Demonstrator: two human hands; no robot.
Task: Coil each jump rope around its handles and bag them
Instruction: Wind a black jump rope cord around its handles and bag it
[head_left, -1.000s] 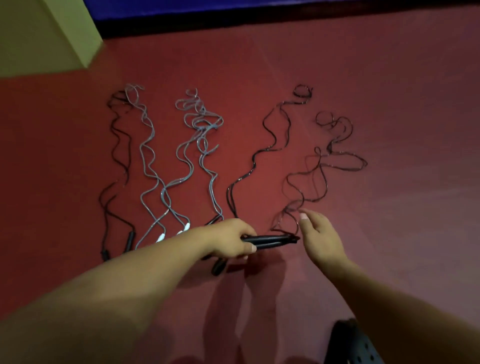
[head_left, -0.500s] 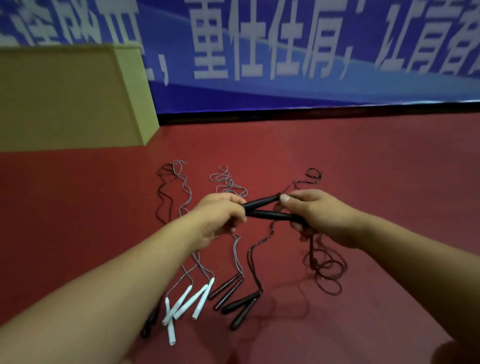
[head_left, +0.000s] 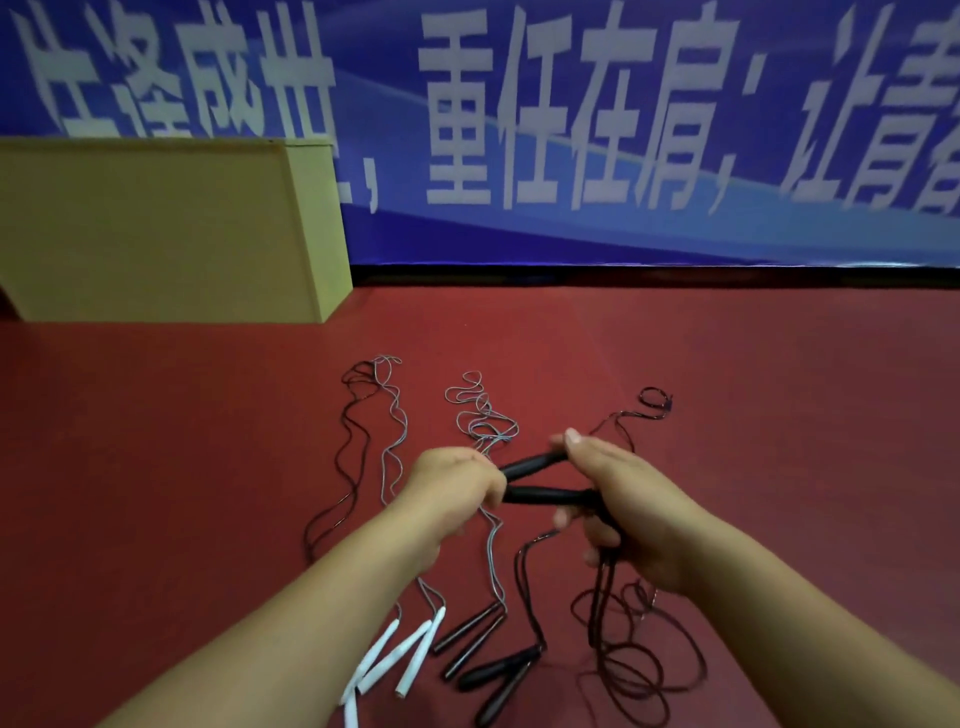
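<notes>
Head camera looks down past my forearms at the red floor (head_left: 156, 467). Nearest me lie the spare ropes' handles: white handles (head_left: 410, 649) on the left, slim black handles (head_left: 470, 636) beside them, and thicker black handles (head_left: 498, 675) just to their right, each with its cord trailing away from me.

Above them I hold one jump rope off the floor. My left hand (head_left: 452, 488) curls round one end of its two black handles (head_left: 540, 478), and my right hand (head_left: 623, 499) wraps the other end, thumb on the upper handle. The handles meet inside my left grip and splay apart toward my right. The black cord (head_left: 639, 665) hangs from my right hand and piles in loose loops on the floor.

The handles look stiff and light, good to clamp together in one fist. The thin cord seems limp and springy, likely to tangle or slip off, so I judge it best pinched close to the handles and wound tight.

Farther off stand a yellow box (head_left: 156, 228) and a blue banner (head_left: 571, 130).
</notes>
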